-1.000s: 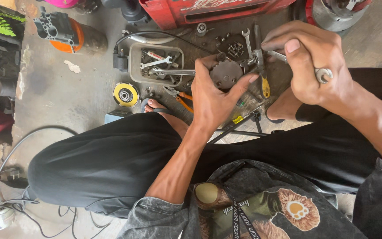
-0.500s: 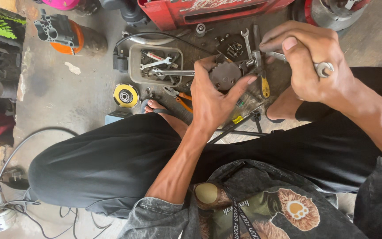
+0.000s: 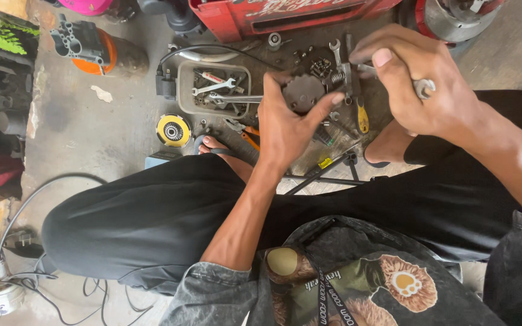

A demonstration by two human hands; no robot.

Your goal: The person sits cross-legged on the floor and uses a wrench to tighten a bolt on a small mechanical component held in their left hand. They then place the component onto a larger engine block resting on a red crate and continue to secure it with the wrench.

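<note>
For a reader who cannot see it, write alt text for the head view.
A seated person's left hand grips a round grey metal part while the right hand works beside it. Below lie a tray of spanners, a yellow disc and pliers.

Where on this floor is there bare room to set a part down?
Bare concrete lies left of the tool tray, between the orange-capped canister and the yellow disc. It is crowded under both hands, left and right, around the round metal part.
</note>
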